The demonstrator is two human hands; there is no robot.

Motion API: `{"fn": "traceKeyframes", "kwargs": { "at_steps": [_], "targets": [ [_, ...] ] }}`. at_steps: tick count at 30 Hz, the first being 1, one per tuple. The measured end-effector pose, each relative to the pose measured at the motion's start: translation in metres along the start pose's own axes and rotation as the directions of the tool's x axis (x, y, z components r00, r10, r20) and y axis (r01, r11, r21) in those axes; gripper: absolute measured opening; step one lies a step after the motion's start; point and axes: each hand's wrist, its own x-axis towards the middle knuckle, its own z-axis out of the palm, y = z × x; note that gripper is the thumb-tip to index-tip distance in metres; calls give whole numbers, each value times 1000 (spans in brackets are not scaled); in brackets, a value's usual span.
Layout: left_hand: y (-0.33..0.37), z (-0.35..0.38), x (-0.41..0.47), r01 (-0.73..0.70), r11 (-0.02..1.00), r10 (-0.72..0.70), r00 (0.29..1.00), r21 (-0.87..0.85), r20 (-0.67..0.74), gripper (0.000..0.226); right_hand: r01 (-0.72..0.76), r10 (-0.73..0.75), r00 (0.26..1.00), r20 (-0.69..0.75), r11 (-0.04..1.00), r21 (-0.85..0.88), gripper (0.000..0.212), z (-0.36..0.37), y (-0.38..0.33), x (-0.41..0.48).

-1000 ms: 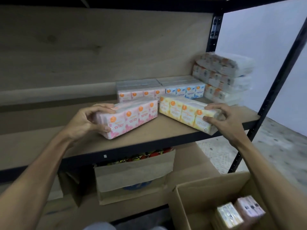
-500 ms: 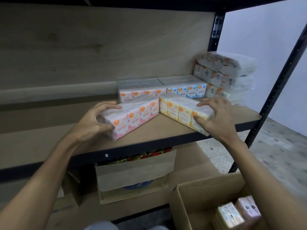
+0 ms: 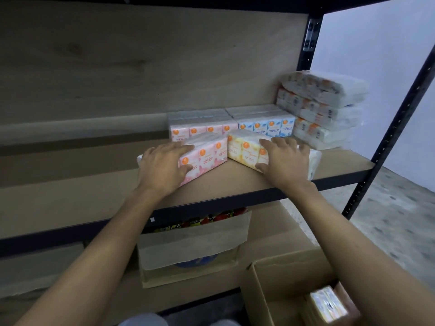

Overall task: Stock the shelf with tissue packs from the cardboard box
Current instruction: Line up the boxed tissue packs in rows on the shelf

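On the wooden shelf [image 3: 235, 182] a pink tissue pack [image 3: 207, 156] lies at an angle. My left hand [image 3: 164, 165] holds its left end, fingers over the top and thumb on the front face. Beside it lies a yellow tissue pack [image 3: 242, 147]; my right hand [image 3: 287, 161] holds its right part the same way. The two packs meet at their inner corners. At the lower right stands the open cardboard box [image 3: 282, 262] with more tissue packs [image 3: 327, 304] inside.
Behind the two packs lie a pink pack [image 3: 200, 128] and a blue pack [image 3: 270, 125]. White packs [image 3: 329, 109] are stacked at the shelf's right end, by the black upright [image 3: 400, 118]. A paper-covered box [image 3: 193, 243] sits on the lower shelf.
Both hands have pushed their packs farther back on the shelf, toward the back row, and the hands now lie flatter over the packs.
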Motion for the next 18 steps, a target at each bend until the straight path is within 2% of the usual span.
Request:
{"fn": "traceKeyframes", "kwargs": {
  "at_steps": [7, 12, 15, 18],
  "targets": [
    [-19, -3, 14, -50, 996, 56, 995, -75, 79, 50, 124, -123, 992, -16, 987, 105, 61, 4, 41, 11],
    [-29, -9, 25, -49, 988, 75, 982, -147, 176, 55, 159, -177, 982, 69, 964, 213, 61, 5, 63, 29],
    [-27, -12, 31, -33, 997, 50, 969, -77, 242, 59, 116, -134, 988, 75, 971, 209, 60, 7, 61, 31],
    [-14, -7, 27, -45, 999, 43, 982, 4, 183, 67, 102, -107, 994, 28, 982, 157, 67, 12, 48, 24]
  ]
}}
